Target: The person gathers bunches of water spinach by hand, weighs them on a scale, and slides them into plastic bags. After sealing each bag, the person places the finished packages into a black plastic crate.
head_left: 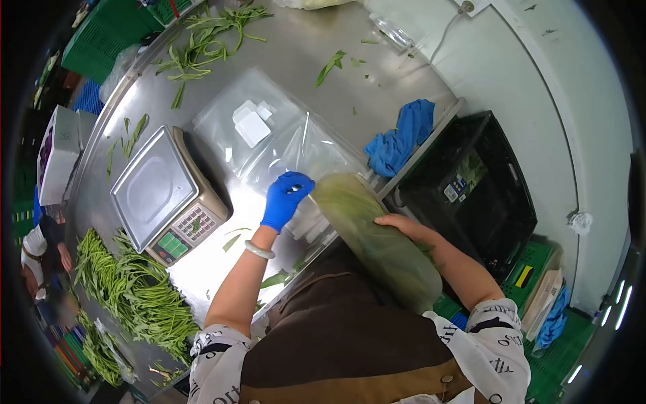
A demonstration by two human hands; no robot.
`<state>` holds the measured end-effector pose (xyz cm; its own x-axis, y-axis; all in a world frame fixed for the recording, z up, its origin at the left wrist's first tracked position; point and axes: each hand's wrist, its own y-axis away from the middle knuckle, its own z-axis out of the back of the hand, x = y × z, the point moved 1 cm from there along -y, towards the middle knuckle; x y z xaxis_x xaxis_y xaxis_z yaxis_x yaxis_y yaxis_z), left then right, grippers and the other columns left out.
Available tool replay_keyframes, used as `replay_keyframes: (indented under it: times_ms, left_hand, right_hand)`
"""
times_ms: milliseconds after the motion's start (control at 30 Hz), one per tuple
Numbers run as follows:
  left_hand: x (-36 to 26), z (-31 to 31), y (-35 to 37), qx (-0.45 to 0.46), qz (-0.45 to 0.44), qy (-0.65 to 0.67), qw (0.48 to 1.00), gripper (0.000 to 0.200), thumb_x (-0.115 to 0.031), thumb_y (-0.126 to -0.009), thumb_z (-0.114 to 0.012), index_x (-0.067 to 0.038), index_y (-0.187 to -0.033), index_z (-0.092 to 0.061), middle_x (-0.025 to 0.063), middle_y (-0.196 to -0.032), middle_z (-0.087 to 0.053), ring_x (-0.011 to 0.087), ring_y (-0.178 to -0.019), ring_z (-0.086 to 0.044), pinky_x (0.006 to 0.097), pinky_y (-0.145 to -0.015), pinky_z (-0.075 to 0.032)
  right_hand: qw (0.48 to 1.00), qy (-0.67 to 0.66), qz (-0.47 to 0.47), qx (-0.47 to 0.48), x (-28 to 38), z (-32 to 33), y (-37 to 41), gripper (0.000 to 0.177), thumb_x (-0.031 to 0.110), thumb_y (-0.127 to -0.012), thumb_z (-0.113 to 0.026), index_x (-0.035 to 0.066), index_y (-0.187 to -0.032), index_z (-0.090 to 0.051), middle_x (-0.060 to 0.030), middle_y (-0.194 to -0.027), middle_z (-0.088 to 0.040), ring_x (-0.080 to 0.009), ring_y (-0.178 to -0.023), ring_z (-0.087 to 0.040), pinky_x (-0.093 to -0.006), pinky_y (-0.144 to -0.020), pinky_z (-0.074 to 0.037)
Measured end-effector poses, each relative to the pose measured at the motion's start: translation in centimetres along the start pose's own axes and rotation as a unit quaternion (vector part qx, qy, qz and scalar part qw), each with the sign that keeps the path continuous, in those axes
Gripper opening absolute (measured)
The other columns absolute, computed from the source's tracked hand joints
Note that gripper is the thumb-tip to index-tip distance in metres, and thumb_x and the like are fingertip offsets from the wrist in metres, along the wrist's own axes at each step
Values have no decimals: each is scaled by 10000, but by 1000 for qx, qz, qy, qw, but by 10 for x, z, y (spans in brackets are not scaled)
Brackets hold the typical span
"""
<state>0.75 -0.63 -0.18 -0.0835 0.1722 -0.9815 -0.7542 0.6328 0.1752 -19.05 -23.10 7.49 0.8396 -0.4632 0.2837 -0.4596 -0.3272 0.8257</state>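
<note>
A long translucent plastic bag of green leafy vegetables (377, 242) lies slantwise between my body and the table's front edge. My left hand (288, 198), in a blue glove, is closed at the upper end of this bag, its fingers pinched on the plastic. A small whitish and dark spot shows between the fingers; I cannot make out what it is. My bare right hand (405, 227) holds the bag from its right side, thumb on top and the other fingers hidden. Beyond the left hand lie flat clear plastic bags (303, 145) with white labels (252, 126) on top.
A weighing scale (165, 195) stands left on the metal table (289, 47). Bunches of leafy green stems (141, 303) lie nearer left, loose stems (208, 40) at the back. A crumpled blue cloth (404, 138) rests by the right edge, beside a black crate (478, 195).
</note>
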Motion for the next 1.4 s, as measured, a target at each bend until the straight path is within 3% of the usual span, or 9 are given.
replay_keyframes:
  times_ms: [267,400,533,633,767,833,1067,1200,1400]
  left_hand:
    - [-97,-65,15,83,-265,-188,942,89,-142,-775,-654,-87,-840,-682,81,-989,-667,286,-954,-593,398,-916,-415]
    - [-110,-18,-5,-80,-280,-351,890,152,-197,-817,-633,-118,-934,-690,62,-1046,-664,298,-1068,-572,429,-982,-373]
    - [-135,-44,19,109,-276,-271,916,225,-153,-822,-626,-99,-1036,-667,120,-1076,-647,323,-1080,-568,411,-1005,-364]
    - [-125,-39,21,-2,-268,-78,960,271,-80,-822,-622,-52,-1091,-642,143,-1128,-622,316,-1107,-557,383,-1017,-361]
    - [-120,0,31,-330,101,171,923,610,-246,-855,-653,20,-1341,-397,134,-1297,-504,215,-1180,-483,334,-1005,-368]
    - [-93,-4,49,-81,225,349,906,566,-355,-890,-607,-27,-1322,-445,72,-1229,-555,176,-1099,-541,303,-945,-426]
    - [-101,2,130,-66,277,390,876,529,-302,-906,-568,-23,-1326,-405,97,-1198,-558,194,-1038,-571,325,-890,-469]
    - [-85,39,162,-108,294,444,840,444,-347,-890,-554,-77,-1239,-502,92,-1062,-609,207,-941,-597,342,-824,-498]
    - [-89,23,203,-131,263,494,818,439,-388,-864,-582,-89,-1180,-519,74,-997,-602,200,-894,-590,340,-793,-497]
  right_hand:
    - [992,-59,104,42,28,-29,-52,352,306,-915,-546,29,-1123,-604,-53,-1006,-650,-125,-824,-629,-268,-738,-509]
    - [985,-13,169,24,48,-66,-40,329,272,-924,-524,9,-1107,-600,-77,-1008,-646,-136,-854,-622,-273,-755,-499]
    - [884,238,401,-33,43,-41,-78,337,281,-917,-533,2,-1094,-602,-85,-1008,-640,-145,-861,-615,-265,-753,-488]
    - [948,-1,319,9,48,-66,-73,380,309,-899,-559,-19,-1087,-598,-95,-991,-636,-142,-849,-611,-266,-741,-485]
    - [962,18,272,-6,61,-95,-47,452,348,-867,-603,-48,-1085,-587,-105,-969,-635,-140,-839,-610,-254,-726,-476]
    - [919,114,367,-84,62,-92,-75,528,379,-846,-629,-72,-1113,-569,-145,-992,-639,-206,-866,-621,-289,-769,-472]
    - [862,147,450,-179,48,-155,-54,661,404,-924,-495,-71,-1360,-349,-258,-1319,-470,-321,-1249,-442,-342,-1033,-312]
    - [790,283,535,-94,-6,-159,-1,391,130,-909,-527,-22,-1268,-489,-221,-1262,-509,-309,-1161,-505,-366,-996,-363]
    - [425,421,718,-356,3,-156,16,288,42,-750,-685,-16,-994,-545,-175,-965,-555,-369,-826,-554,-403,-735,-461]
